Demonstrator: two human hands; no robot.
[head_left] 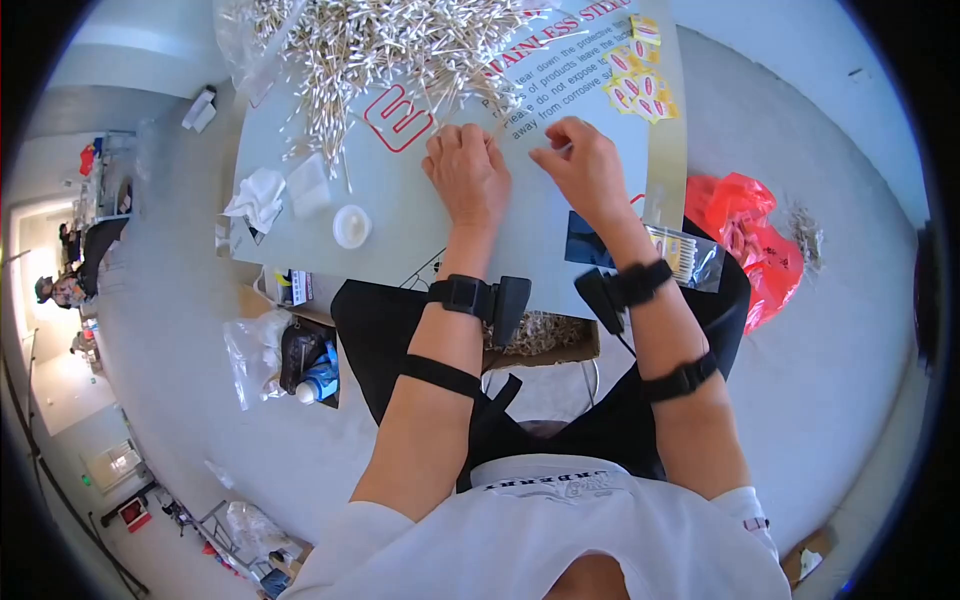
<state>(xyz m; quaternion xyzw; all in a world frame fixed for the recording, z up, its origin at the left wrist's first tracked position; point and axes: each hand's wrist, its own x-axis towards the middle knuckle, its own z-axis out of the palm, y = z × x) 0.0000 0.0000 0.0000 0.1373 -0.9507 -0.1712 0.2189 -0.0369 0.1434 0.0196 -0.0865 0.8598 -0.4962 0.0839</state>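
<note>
Gently now, just short of the heaped cotton swabs (pixel 400 50) on the table (pixel 405 225), with left hand (pixel 467 172) curled, pinch impossible to tell, and right hand (pixel 588 166) loosely bent, thumb apart from forefinger, best to tease singles free lightly.

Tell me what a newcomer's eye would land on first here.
Probably the big loose heap of cotton swabs spread over the far left and middle of the table. Next comes the bright red plastic bag, beyond the table's right edge. Then the two bare hands, side by side just nearer than the heap: the left hand with curled fingers, the right hand with bent fingers.
</note>
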